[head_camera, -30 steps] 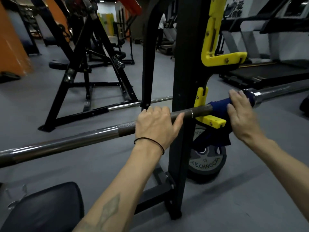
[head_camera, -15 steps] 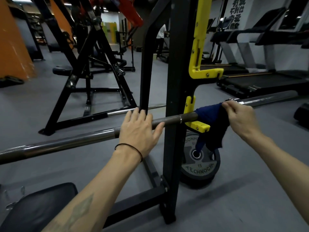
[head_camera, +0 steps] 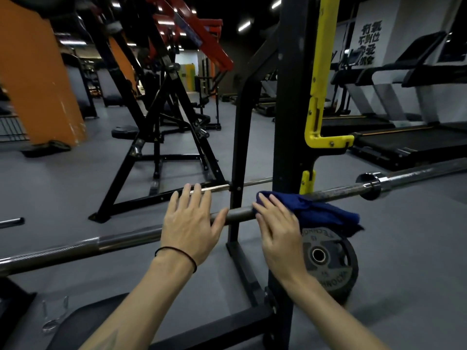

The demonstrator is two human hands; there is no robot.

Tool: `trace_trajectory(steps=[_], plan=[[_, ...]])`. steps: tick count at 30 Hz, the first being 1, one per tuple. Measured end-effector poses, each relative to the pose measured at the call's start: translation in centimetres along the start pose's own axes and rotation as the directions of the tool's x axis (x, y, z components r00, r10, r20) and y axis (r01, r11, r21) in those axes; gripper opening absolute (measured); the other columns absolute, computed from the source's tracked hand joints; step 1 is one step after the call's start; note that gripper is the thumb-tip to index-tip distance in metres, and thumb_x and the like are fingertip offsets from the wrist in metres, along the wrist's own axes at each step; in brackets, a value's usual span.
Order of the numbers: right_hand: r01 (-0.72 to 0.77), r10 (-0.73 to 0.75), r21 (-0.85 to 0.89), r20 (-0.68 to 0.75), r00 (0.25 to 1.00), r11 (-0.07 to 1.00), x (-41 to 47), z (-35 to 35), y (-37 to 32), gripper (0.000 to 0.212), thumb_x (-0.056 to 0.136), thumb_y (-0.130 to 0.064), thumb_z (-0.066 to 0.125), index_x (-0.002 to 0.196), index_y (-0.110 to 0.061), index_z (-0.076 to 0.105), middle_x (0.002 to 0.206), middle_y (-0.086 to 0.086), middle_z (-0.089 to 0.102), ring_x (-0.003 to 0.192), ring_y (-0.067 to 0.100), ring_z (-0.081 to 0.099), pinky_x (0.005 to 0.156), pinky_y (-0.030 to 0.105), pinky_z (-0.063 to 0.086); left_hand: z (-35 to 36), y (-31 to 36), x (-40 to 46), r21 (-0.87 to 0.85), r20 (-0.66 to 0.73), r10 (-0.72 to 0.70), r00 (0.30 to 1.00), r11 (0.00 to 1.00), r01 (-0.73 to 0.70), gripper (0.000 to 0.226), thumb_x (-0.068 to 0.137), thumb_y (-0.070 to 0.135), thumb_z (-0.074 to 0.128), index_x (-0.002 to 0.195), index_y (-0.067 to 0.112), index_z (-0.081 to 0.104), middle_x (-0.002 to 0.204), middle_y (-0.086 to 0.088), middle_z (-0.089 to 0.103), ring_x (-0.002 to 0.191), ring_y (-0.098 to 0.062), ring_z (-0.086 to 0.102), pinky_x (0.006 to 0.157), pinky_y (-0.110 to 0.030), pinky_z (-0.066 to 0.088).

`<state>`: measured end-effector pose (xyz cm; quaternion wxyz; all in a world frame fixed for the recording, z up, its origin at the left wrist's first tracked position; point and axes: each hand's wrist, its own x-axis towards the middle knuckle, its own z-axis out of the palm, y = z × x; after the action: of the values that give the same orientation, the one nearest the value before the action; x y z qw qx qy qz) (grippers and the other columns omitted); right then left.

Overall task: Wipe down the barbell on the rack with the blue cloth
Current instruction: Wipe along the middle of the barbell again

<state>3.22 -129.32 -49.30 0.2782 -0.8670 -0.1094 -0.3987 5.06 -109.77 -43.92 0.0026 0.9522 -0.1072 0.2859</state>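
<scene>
Gym floor (head_camera: 63, 188) grey, treadmills (head_camera: 409, 137) right. Barbell (head_camera: 126, 239) lies across the rack (head_camera: 290, 122). My left hand (head_camera: 189, 223) rests spread on it; right hand (head_camera: 278, 233) presses blue cloth (head_camera: 321, 210) on it, fingers straight.

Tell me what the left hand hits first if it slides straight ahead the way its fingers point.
Past the barbell it rests on, the left hand would probably meet the thin chrome bar just beyond its fingertips, though depth is hard to judge.
</scene>
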Motion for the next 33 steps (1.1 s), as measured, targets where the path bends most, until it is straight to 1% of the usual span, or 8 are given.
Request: trace_trajectory(steps=[6, 11, 14, 16, 22, 25, 28, 33], plan=[[0.420, -0.422, -0.096, 0.008, 0.907, 0.902, 0.1, -0.2, -1.9, 0.032, 0.106, -0.024, 0.051, 0.126, -0.012, 0.073, 0.135, 0.003, 0.068, 0.131, 0.017, 0.060, 0.112, 0.039, 0.046, 0.8, -1.6, 0.1, 0.004, 0.009, 0.005, 1.000, 1.000, -0.005, 0.076, 0.099, 0.060, 0.018, 0.131, 0.008, 0.063, 0.136, -0.014, 0.061, 0.135, -0.033, 0.050, 0.114, -0.049, 0.035], [0.225, -0.225, -0.081, 0.003, 0.974, 0.971, 0.9, 3.3, -4.3, 0.040, 0.103, -0.020, 0.045, 0.136, -0.010, 0.065, 0.144, 0.005, 0.061, 0.141, 0.018, 0.050, 0.122, 0.043, 0.032, 0.9, -1.6, -0.2, -0.009, -0.014, 0.041, 0.999, 0.999, -0.042, 0.070, 0.102, 0.054, 0.021, 0.129, 0.007, 0.065, 0.134, -0.014, 0.063, 0.133, -0.031, 0.052, 0.115, -0.047, 0.035], [0.287, -0.278, -0.142, 0.081, 0.957, 0.947, 1.8, 2.9, -4.0, 0.042, 0.103, -0.021, 0.041, 0.138, -0.009, 0.063, 0.143, 0.007, 0.062, 0.139, 0.019, 0.052, 0.121, 0.044, 0.035, 0.8, -1.7, -0.2, -0.010, 0.005, 0.028, 1.000, 1.000, -0.028, 0.068, 0.101, 0.053, 0.022, 0.129, 0.008, 0.065, 0.133, -0.013, 0.063, 0.132, -0.032, 0.052, 0.114, -0.048, 0.036], [0.320, -0.298, -0.167, 0.140, 0.944, 0.933, 2.2, 1.6, -2.3, 0.043, 0.106, -0.026, 0.041, 0.141, -0.011, 0.060, 0.145, 0.007, 0.060, 0.140, 0.019, 0.051, 0.121, 0.044, 0.035, 0.7, -1.6, -0.1, -0.011, 0.005, 0.022, 1.000, 1.000, -0.022, 0.067, 0.100, 0.054, 0.023, 0.130, 0.010, 0.064, 0.132, -0.012, 0.064, 0.132, -0.032, 0.053, 0.113, -0.048, 0.037], [0.158, -0.076, -0.354, 0.235, 0.969, 0.922, 3.0, -3.7, 4.8, 0.058, 0.106, -0.047, 0.028, 0.155, -0.019, 0.043, 0.160, 0.001, 0.044, 0.153, 0.016, 0.029, 0.128, 0.041, 0.012, 0.5, -1.6, 0.0, -0.049, 0.030, 0.015, 0.999, 0.999, -0.014, 0.070, 0.099, 0.057, 0.019, 0.135, 0.014, 0.060, 0.137, -0.006, 0.061, 0.135, -0.028, 0.049, 0.115, -0.046, 0.036], [0.051, -0.009, -0.291, 0.144, 0.990, 0.955, 2.8, -3.7, 5.0, 0.057, 0.106, -0.043, 0.030, 0.152, -0.015, 0.048, 0.158, 0.002, 0.045, 0.153, 0.018, 0.030, 0.128, 0.040, 0.014, 0.4, -1.5, 0.1, -0.064, 0.040, 0.020, 0.999, 0.998, -0.017, 0.070, 0.098, 0.058, 0.018, 0.134, 0.016, 0.061, 0.135, -0.004, 0.062, 0.134, -0.026, 0.050, 0.112, -0.044, 0.038], [-0.060, 0.058, -0.164, -0.015, 0.998, 0.985, 2.6, -1.3, 2.2, 0.051, 0.106, -0.036, 0.033, 0.135, -0.008, 0.064, 0.142, 0.008, 0.062, 0.139, 0.023, 0.052, 0.124, 0.039, 0.025, 0.3, -1.4, 0.1, -0.083, 0.030, 0.014, 0.999, 0.997, -0.011, 0.067, 0.099, 0.057, 0.020, 0.129, 0.017, 0.064, 0.128, -0.003, 0.066, 0.131, -0.026, 0.052, 0.109, -0.043, 0.040], [0.088, -0.093, -0.051, -0.094, 0.991, 0.995, 3.1, 2.3, -5.6, 0.032, 0.101, -0.021, 0.048, 0.105, -0.008, 0.077, 0.102, 0.008, 0.078, 0.095, 0.023, 0.074, 0.104, 0.040, 0.050, 0.5, -1.5, 0.1, -0.109, 0.038, 0.031, 0.999, 0.994, -0.026, 0.067, 0.099, 0.052, 0.016, 0.131, 0.016, 0.063, 0.131, -0.003, 0.065, 0.135, -0.028, 0.049, 0.112, -0.043, 0.039]])
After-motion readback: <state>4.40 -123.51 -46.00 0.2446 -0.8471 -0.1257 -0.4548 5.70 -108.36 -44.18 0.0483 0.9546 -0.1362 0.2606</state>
